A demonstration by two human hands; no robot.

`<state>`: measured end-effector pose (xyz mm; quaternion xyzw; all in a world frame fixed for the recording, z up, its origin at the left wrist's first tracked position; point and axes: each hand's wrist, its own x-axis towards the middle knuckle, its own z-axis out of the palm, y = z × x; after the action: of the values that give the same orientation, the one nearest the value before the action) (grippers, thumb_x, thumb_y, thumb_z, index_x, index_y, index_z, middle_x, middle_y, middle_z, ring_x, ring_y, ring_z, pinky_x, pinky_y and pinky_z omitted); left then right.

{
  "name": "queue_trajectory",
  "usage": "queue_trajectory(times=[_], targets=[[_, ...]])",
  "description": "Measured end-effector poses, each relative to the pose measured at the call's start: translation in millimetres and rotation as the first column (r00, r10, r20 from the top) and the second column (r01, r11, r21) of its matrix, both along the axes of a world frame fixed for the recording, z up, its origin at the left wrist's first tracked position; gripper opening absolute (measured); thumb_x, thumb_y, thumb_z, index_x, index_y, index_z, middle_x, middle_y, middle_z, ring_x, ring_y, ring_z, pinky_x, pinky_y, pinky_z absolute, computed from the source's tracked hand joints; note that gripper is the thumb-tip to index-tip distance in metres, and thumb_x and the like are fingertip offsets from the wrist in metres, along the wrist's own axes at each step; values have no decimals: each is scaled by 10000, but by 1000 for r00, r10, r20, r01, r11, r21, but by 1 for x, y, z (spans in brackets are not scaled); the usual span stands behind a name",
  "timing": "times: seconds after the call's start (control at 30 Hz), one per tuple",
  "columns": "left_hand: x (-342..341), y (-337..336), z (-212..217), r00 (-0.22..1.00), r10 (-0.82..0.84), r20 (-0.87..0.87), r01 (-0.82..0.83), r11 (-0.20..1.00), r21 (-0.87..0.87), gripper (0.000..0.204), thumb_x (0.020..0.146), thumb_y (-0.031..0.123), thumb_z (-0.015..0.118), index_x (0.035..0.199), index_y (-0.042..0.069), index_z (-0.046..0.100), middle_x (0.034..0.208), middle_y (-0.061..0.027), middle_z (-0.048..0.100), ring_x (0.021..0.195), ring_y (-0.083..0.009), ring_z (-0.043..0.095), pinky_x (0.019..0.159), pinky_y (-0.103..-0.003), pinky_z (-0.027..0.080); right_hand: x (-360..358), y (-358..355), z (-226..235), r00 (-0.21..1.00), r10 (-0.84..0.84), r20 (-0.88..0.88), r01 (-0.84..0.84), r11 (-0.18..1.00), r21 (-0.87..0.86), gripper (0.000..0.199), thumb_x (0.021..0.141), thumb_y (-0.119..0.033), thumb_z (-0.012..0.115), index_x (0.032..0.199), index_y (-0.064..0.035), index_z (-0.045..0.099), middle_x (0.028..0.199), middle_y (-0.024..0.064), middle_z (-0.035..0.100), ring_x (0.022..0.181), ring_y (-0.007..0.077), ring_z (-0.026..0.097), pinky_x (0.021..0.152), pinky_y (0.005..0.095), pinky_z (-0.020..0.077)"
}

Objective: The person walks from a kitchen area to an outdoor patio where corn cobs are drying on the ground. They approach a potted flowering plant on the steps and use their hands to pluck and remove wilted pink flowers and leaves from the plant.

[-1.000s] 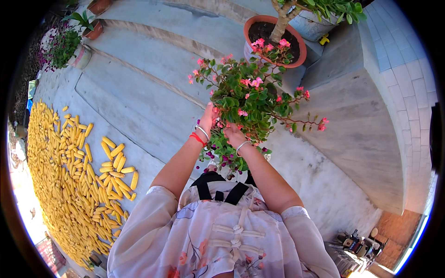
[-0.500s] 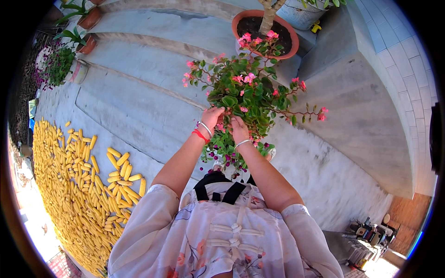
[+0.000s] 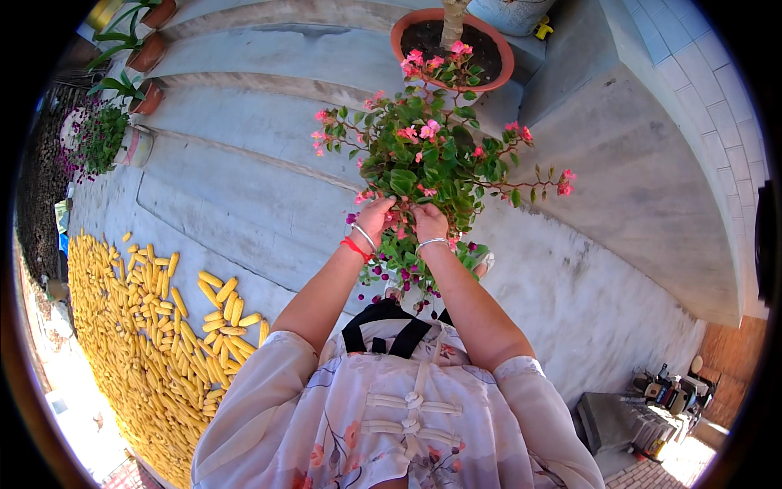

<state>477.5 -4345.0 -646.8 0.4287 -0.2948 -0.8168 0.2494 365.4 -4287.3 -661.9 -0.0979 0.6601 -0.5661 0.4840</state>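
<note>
Pink-flowered plant (image 3: 436,159): is spreading just beyond the left hand (image 3: 376,217) and right hand (image 3: 429,220), covering part of the lowest edge of the steps (image 3: 261,122).
Fingers (image 3: 386,203): are bunching at near foliage; whether they are clamping a stem cannot be told.
Forearms (image 3: 322,273): are reaching forward, hands angling inward, a gap showing between.

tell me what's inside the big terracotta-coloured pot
Dark soil and a thick trunk show. Pink begonia flowers cover part of the pot; whatever lies beneath the soil surface is hidden.
</note>
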Motion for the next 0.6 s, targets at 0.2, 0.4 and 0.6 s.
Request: queue_trajectory(times=[0.2,0.4,0.6], targets=[[-7,0,-2,997,-31,-64,32,999,11,227,840,222,450,983,106,583,897,-3,595,820,-109,531,699,-279,406,-11,4,-26,953,90,-290,-83,996,34,107,794,-115,552,764,-23,598,645,12,572,531,96,487,501,234,392],[-5,0,-1,991,-24,-129,33,997,65,228,840,228,458,1011,122,566,920,7,590,845,-112,523,746,-289,391,-6,10,-7,998,-4,-57,0,997,-72,109,816,-81,504,817,-17,591,664,36,572,542,107,523,509,223,442],[-13,0,8,990,20,-137,-5,994,107,234,842,231,465,1035,132,551,969,10,582,853,-112,523,757,-285,393,-9,34,-1,985,113,131,-102,991,-86,147,828,-34,436,887,-22,570,697,35,578,590,98,546,527,210,443]])
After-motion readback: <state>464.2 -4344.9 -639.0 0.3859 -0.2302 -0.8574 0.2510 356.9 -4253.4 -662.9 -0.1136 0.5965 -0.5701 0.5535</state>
